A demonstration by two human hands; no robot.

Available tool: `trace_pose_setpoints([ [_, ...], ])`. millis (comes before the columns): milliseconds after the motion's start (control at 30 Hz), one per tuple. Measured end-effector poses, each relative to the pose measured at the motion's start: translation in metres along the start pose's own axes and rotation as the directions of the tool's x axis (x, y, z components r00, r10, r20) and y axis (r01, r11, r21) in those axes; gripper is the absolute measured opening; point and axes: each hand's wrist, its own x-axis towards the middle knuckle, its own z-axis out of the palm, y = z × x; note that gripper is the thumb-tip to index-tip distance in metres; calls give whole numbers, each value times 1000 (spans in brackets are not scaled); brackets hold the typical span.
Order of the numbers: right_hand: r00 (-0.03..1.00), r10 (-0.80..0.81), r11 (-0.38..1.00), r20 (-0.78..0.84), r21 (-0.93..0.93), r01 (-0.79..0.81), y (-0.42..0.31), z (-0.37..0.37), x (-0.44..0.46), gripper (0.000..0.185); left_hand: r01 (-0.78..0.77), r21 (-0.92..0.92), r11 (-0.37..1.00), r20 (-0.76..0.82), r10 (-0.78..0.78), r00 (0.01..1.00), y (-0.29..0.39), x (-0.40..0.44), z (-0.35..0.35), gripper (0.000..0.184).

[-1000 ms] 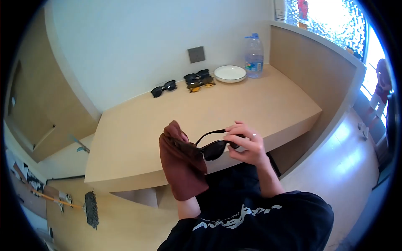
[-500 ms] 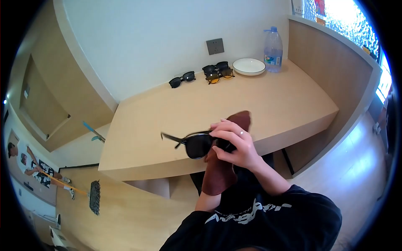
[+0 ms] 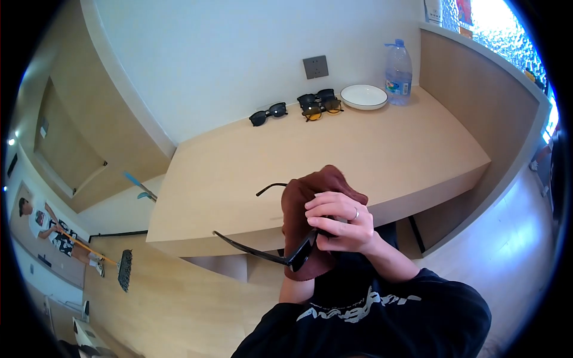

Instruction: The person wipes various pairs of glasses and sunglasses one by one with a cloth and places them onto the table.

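Note:
A pair of black sunglasses (image 3: pixel 303 250) is tilted in front of my chest, its temples stretching to the left. My right hand (image 3: pixel 343 224), with a ring on one finger, is closed around the lens end of the frame. A brown cloth (image 3: pixel 295 209) hangs over my left hand, and only the wrist (image 3: pixel 296 290) shows below it. The cloth lies against the sunglasses and covers part of them. My left fingers are hidden underneath, so their grip is not visible.
On the wooden desk (image 3: pixel 239 173), near the wall, lie black sunglasses (image 3: pixel 268 113), another dark pair (image 3: pixel 316 97) and a yellow-lensed pair (image 3: pixel 322 108). Beside them are a white plate (image 3: pixel 364 97) and a plastic bottle (image 3: pixel 399 74). At left, a person (image 3: pixel 51 224) holds a mop (image 3: pixel 124 270).
The sunglasses have turned from showing a lens front to a more edge-on tilt. The cloth has spread and now covers more of the frame. My right hand has moved slightly lower.

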Motion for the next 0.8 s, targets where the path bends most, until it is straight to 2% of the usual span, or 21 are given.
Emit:
trace_pose_setpoints([
  [133, 1000, 6, 1000, -30, -15, -6, -8, -3, 2, 48, 162, -287, 944, -93, -196, 976, -6, 7, -22, 29],
  [200, 1000, 14, 999, -28, -30, -15, -10, -4, 4, 38, 178, -328, 928, -100, -222, 970, -8, 9, -27, 30],
  [267, 998, 21, 999, -53, -28, -22, -11, -6, -1, 41, 189, -320, 928, -82, -226, 971, -5, 10, -30, 31],
  [333, 977, 171, 973, -125, -136, -187, -17, -14, 2, 46, 219, -247, 944, -26, -233, 972, 4, 12, -29, 31],
  [367, 972, 181, 952, -149, -223, -211, -18, -18, 7, 53, 238, -199, 951, 11, -241, 970, 9, 16, -31, 32],
  [400, 948, 271, 923, -166, -234, -305, -19, -18, 8, 54, 264, -128, 956, 65, -257, 964, 16, 18, -31, 32],
  [467, 945, 312, 924, -95, -201, -325, -9, -15, 5, 52, 314, 15, 949, 177, -312, 934, 27, 21, -29, 33],
  [500, 947, 320, 920, -38, -225, -320, -5, -11, 1, 50, 313, 6, 950, 190, -309, 932, 20, 17, -19, 33],
  [533, 945, 328, 916, 19, -250, -313, -1, -6, -3, 48, 225, 2, 974, 148, -223, 964, 1, 13, -2, 35],
  [600, 940, 341, 907, -25, -253, -336, 4, -5, -11, 46, 33, 10, 999, 50, -34, 998, -49, 9, 37, 40],
  [667, 922, 384, 879, -43, -289, -380, 10, -7, -15, 46, -159, 48, 986, -57, 162, 985, -47, 17, 41, 46],
  [700, 923, 383, 878, -46, -291, -379, 12, -8, -16, 46, -163, 48, 986, -55, 165, 985, -48, 12, 41, 46],
  [733, 906, 418, 860, -66, -291, -418, 14, -11, -18, 47, -139, 333, 933, 179, 82, 980, 3, 8, 9, 44],
  [767, 889, 450, 843, -87, -289, -454, 16, -13, -19, 48, -175, 586, 791, 367, -67, 928, 30, 5, -9, 42],
  [800, 890, 448, 843, -88, -289, -453, 16, -13, -22, 48, -173, 591, 788, 367, -72, 927, 33, -1, -12, 42],
])
